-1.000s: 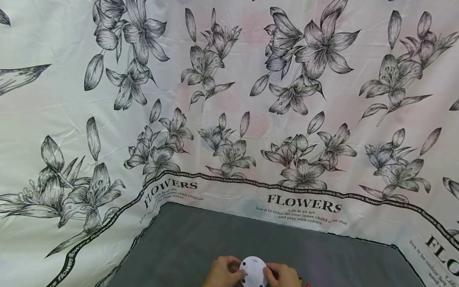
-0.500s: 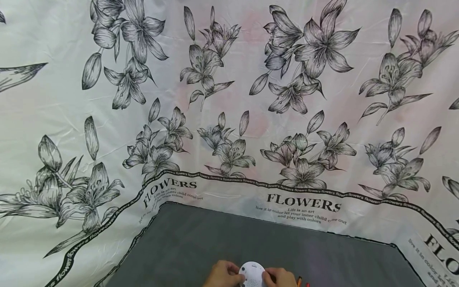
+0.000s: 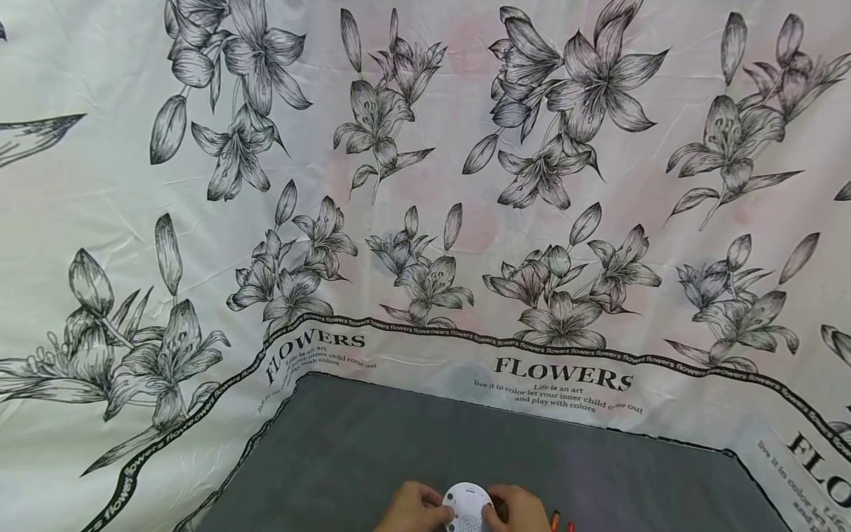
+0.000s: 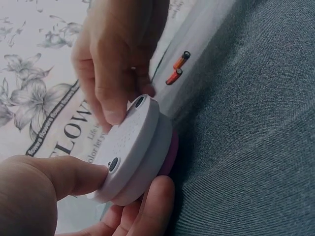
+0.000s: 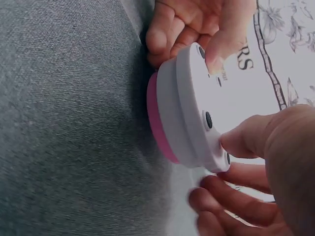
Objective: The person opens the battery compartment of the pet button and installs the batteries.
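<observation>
Lowered slightly, the bottom-centre gadget (image 3: 468, 504) pinched by left hand (image 3: 412, 508) and right hand (image 3: 518, 507) looks light, stiff and best held by its rim.

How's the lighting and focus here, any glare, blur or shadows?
Right wrist view: glare washes out the top of the device, shadow darkens the cloth beside it, and the lower fingers of the right hand look blurred; left wrist view: duller; head view: creases in the sheet catch a pale sheen.
</observation>
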### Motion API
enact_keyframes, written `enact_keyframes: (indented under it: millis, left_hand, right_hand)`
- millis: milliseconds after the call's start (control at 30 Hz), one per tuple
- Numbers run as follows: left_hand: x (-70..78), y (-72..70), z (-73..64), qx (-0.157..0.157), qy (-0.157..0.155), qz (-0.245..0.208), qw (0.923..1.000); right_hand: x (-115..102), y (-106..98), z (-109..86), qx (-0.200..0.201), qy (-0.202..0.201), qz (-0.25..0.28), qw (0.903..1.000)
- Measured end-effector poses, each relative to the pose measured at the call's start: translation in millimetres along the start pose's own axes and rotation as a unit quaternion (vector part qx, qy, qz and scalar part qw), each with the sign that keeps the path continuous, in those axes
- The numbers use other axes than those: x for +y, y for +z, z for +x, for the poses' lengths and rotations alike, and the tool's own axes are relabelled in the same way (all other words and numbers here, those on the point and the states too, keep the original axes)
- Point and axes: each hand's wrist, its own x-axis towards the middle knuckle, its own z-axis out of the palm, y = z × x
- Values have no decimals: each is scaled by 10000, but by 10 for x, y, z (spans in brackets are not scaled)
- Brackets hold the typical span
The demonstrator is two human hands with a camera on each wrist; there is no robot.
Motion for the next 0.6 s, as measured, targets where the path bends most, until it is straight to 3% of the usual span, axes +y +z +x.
enact_keyframes:
  millis: [133,233,400,600]
  left_hand:
    - [10,-21,-1,-64,-105,-51,9999]
    - [17,-26,-3,-57,-126,4,9999]
    - [9,-28,7,-35,-217,20,9998]
    - [-16,-30,4,22,-233,87,9997]
  right_hand:
    - [-1,12,57,380,-362,-409,9978]
    - [-310,-166,-29,435,-601,-304,9968]
    - [-698,-340,-119,224,-969,-489,9938]
    - [-764,-295,-89,-38,-1240,-604,9904]
